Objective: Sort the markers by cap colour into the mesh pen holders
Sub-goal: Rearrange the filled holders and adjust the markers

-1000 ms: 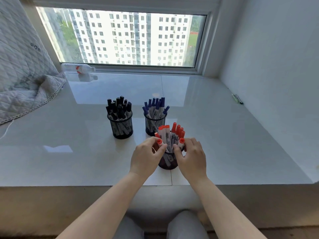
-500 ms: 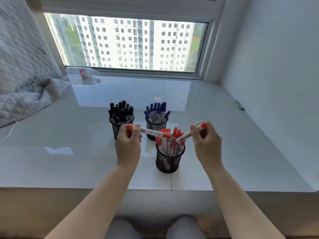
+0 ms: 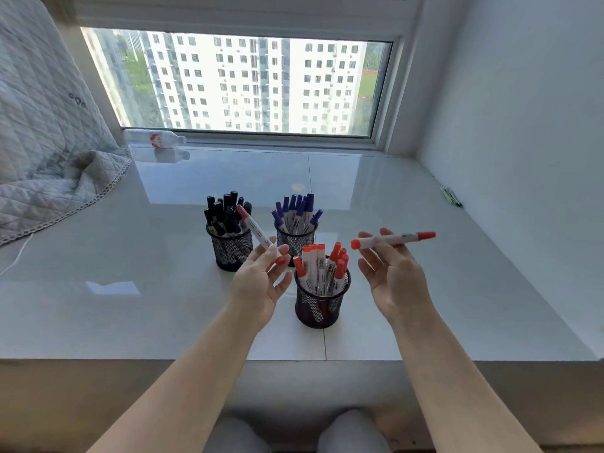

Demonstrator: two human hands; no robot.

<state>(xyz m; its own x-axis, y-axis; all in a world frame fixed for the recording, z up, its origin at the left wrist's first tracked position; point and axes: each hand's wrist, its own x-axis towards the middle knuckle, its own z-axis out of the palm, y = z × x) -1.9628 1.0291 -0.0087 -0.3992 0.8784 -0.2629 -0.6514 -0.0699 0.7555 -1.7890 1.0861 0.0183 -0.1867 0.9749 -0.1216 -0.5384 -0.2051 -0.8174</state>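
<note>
Left hand (image 3: 261, 282), palm up, pinches a red marker (image 3: 256, 231) in its fingers. Right hand (image 3: 394, 279) holds another (image 3: 392, 239) level. Red holder (image 3: 322, 299) stands between them on the worktop (image 3: 130, 256). Best: tip each upright, lower cap-up into gaps, one at a time.

- Three black mesh holders stand upright: black-capped markers (image 3: 225, 213) back left, blue-capped markers (image 3: 295, 210) back right, red-capped markers (image 3: 322, 266) nearest.
- Two red-capped markers are held above them: left marker (image 3: 256, 232) tilted, right marker (image 3: 392, 239) nearly level.
</note>
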